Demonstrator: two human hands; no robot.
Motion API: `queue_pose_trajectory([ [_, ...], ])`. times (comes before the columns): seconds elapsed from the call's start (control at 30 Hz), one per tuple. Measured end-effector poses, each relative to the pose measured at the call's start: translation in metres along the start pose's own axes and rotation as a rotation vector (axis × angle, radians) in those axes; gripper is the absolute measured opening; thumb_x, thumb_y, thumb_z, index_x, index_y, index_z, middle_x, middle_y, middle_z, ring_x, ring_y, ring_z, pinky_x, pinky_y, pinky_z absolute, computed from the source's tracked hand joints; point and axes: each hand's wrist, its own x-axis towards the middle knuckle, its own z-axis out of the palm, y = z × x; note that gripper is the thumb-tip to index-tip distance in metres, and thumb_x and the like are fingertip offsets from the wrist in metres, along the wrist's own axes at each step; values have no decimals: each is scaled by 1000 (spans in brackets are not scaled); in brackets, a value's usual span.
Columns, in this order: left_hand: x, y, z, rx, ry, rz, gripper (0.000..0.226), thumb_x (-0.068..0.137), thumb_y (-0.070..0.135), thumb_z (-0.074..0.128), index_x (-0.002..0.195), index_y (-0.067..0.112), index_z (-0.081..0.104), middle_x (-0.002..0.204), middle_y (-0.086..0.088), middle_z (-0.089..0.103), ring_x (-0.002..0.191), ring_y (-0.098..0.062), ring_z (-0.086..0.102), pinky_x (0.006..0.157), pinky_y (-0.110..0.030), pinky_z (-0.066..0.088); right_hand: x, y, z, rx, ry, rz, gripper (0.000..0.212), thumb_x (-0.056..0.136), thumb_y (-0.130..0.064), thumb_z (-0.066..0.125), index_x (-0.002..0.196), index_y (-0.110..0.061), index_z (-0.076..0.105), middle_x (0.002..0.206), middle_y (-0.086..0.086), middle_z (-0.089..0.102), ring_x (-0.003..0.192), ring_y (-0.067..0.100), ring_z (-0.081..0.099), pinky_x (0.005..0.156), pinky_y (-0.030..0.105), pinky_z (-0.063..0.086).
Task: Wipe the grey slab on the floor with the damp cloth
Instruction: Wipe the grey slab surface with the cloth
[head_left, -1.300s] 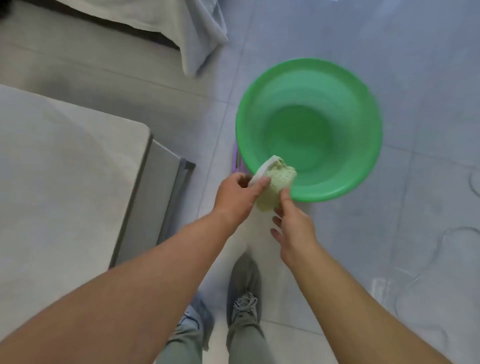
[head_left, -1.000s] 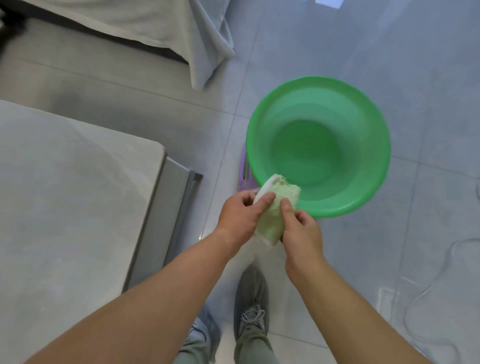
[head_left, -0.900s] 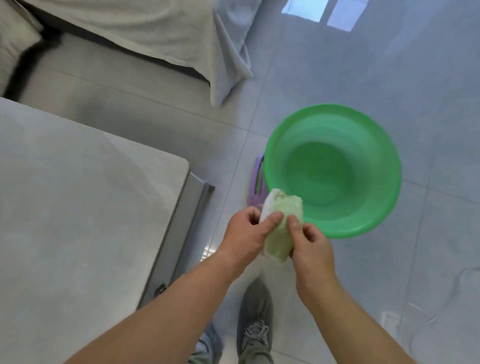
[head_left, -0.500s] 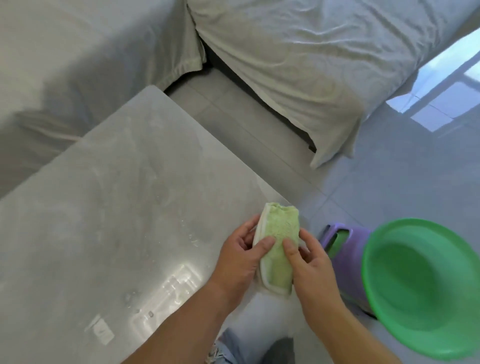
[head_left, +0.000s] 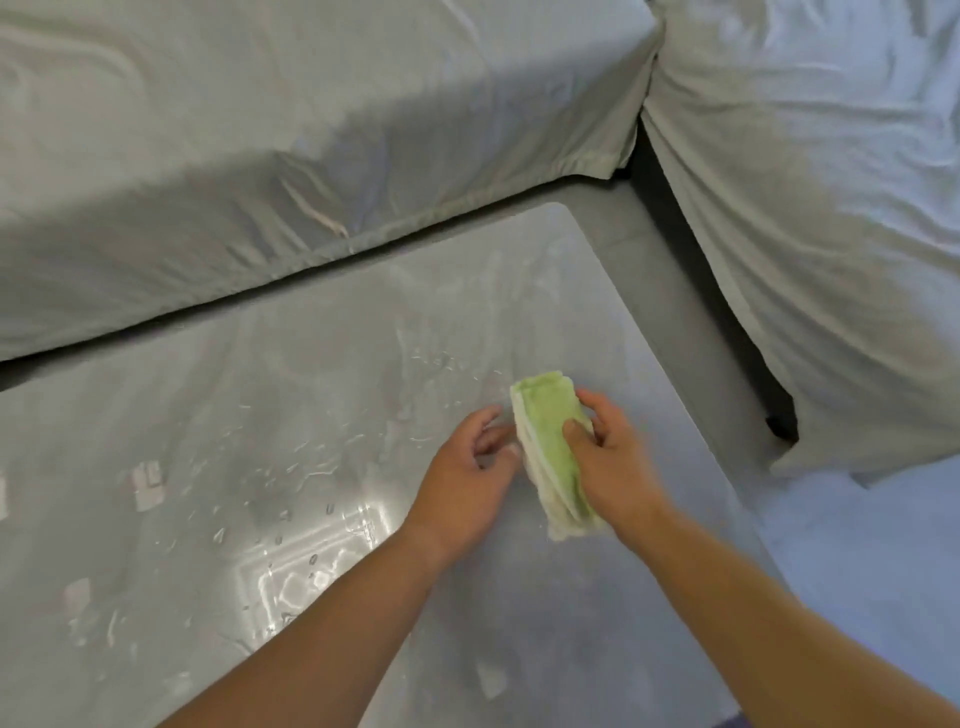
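The grey slab (head_left: 322, 395) fills the middle and lower left of the head view, with water drops and wet streaks shining on it. A folded green and white damp cloth (head_left: 550, 447) is held above the slab's right part. My right hand (head_left: 613, 462) grips the cloth from the right, thumb across its green face. My left hand (head_left: 467, 478) is just left of the cloth, fingers loosely curled and apart, with nothing in it. Whether its fingertips touch the cloth's edge I cannot tell.
Furniture draped in grey sheets (head_left: 260, 130) runs along the slab's far side, and another draped piece (head_left: 810, 218) stands to the right. A dark gap (head_left: 717, 291) lies between the slab and the right piece. Pale floor tiles (head_left: 857, 545) show at the lower right.
The view swung left from the green basin to the slab. Both hands carried the cloth over the slab. My left hand has come off the cloth; the right still holds it.
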Motion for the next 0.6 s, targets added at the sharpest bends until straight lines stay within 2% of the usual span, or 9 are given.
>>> queue_pose_trajectory([
  [0.03, 13, -1, -8, 103, 39, 29, 44, 96, 23, 60, 136, 37, 50, 133, 12, 62, 126, 0, 53, 96, -8, 40, 16, -8, 0, -47, 14, -14, 30, 101, -14, 50, 117, -39, 56, 106, -9, 66, 100, 17, 65, 89, 36, 52],
  [0.1, 40, -2, -24, 360, 139, 90, 52, 95, 30, 59, 145, 32, 45, 147, 7, 50, 138, -10, 42, 112, -24, 33, 49, -27, -4, -118, 39, -39, 30, 103, -17, 47, 122, -38, 53, 108, -9, 61, 98, 15, 60, 85, 32, 46],
  [0.2, 78, -2, -42, 704, 265, 140, 59, 96, 41, 53, 152, 30, 35, 162, 3, 29, 152, -22, 17, 124, -38, 12, 103, -53, -7, -198, 46, -102, 33, 104, -20, 42, 132, -37, 49, 109, -11, 55, 99, 14, 55, 84, 30, 39],
  [0.33, 123, -4, -54, 897, 321, 96, 64, 99, 53, 39, 156, 33, 18, 168, 0, 5, 154, -24, -6, 123, -48, -7, 179, -71, -4, -358, 21, -221, 41, 104, -27, 43, 142, -40, 41, 128, -7, 53, 119, 19, 51, 93, 34, 39],
  [0.4, 138, -7, -52, 963, 319, 36, 66, 98, 60, 29, 156, 33, 14, 168, -1, -2, 154, -26, -11, 121, -53, -9, 205, -69, -7, -651, 34, -242, 54, 102, -32, 46, 152, -40, 27, 150, 4, 38, 137, 26, 35, 106, 42, 36],
  [0.47, 144, -13, -46, 1038, 308, 5, 70, 97, 64, 18, 158, 31, 11, 168, -4, -9, 153, -29, -15, 120, -56, -8, 213, -64, -8, -928, 90, -329, 60, 103, -39, 43, 156, -36, 15, 164, 8, 12, 150, 31, 12, 118, 49, 21],
  [0.5, 144, -17, -43, 1062, 316, 5, 71, 96, 65, 13, 158, 30, 9, 168, -5, -12, 153, -30, -17, 120, -57, -8, 212, -59, -5, -992, 55, -416, 61, 103, -42, 38, 157, -33, 12, 166, 7, 3, 152, 31, 4, 121, 49, 14],
  [0.6, 145, -29, -38, 1109, 362, 12, 74, 95, 66, 5, 160, 30, 3, 167, -6, -16, 152, -30, -22, 119, -60, -9, 206, -37, 13, -1140, -91, -566, 68, 103, -50, 26, 160, -22, 0, 168, 8, -7, 154, 30, -10, 124, 44, 0],
])
